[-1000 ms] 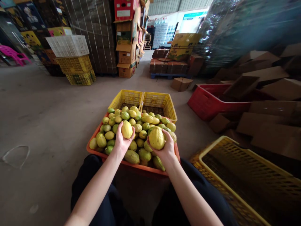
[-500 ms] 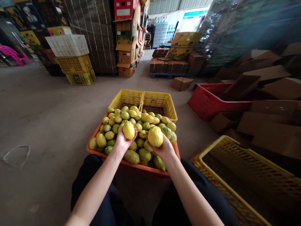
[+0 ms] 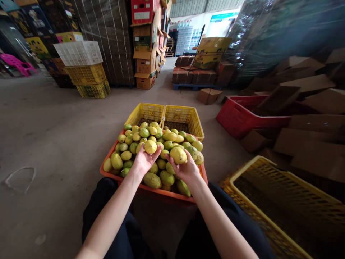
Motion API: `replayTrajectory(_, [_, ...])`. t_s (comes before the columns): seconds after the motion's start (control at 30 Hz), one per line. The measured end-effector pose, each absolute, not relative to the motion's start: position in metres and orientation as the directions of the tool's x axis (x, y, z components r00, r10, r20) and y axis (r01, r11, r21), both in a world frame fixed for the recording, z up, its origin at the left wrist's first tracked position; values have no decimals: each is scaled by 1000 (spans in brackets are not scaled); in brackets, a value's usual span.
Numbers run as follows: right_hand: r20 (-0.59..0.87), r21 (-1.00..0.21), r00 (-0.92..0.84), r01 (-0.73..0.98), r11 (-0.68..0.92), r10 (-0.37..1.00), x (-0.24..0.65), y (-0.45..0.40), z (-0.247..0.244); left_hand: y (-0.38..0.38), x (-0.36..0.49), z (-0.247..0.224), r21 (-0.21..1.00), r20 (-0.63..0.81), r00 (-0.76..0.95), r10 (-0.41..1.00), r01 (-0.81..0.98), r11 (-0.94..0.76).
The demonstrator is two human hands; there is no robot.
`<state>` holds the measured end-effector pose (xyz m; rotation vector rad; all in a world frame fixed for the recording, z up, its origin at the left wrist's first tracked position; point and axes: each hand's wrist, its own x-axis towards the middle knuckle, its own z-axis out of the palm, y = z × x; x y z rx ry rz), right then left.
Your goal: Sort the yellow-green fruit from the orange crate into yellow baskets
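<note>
My left hand (image 3: 144, 162), palm up, cups a yellow fruit (image 3: 150, 146) with its rounded end turned toward me. It looks like a small papaya, though I cannot be sure of the kind. Another yellow fruit (image 3: 178, 155) lies on its side in my right hand (image 3: 186, 169), with fingers curled around it. Both hands are just above an orange crate (image 3: 168, 194) heaped with similar yellow and green fruits (image 3: 152, 180). The hands partly hide the fruits beneath them.
Two yellow crates (image 3: 185, 112) adjoin the orange crate's far side. At my right is a larger yellow crate (image 3: 256, 201); beyond it are a red crate (image 3: 234, 118) and loose cardboard (image 3: 309, 144). Stacked crates (image 3: 86, 73) and boxes (image 3: 145, 64) stand farther back.
Both held fruits have been turned in the hands. The left one now shows its end, and the right one lies more sideways. Left fingers have spread somewhat; both hands stay over the crate.
</note>
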<state>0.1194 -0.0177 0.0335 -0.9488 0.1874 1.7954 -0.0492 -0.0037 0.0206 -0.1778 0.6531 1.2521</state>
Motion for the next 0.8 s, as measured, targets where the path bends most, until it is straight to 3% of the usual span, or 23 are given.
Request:
replayTrajectory(0.13, [-685,-337,-147,-804,-490,713,120,-18,36,-5,-47,21,302,-567,156,809,-874,380])
replayTrajectory(0.2, [-648,-425,-123,-761,-491,752,121,-18,36,-7,-45,21,459,-534,70,843,-813,358])
replayTrajectory(0.3, [-509,-648,-29,-645,-406,860,122,-20,31,-11,-45,19,842,-258,-215,942,-528,110])
replayTrajectory(0.37, [-420,-748,38,-581,-322,907,122,-22,25,-15,-47,18,967,37,-311,950,-228,-112])
replayTrajectory(0.43, [-323,-825,134,-526,-209,937,120,-24,20,-19,-51,18,969,230,-288,929,-23,-247])
replayTrajectory(0.53, [-102,-931,263,-366,1,959,119,-27,12,-21,-53,17,950,311,-251,917,51,-308])
replayTrajectory(0.67, [60,-963,347,-228,146,936,117,-28,10,-20,-53,18,963,252,-269,930,-28,-269])
replayTrajectory(0.8, [37,-958,340,-255,131,940,117,-29,14,-17,-56,21,950,25,-237,971,-296,-97])
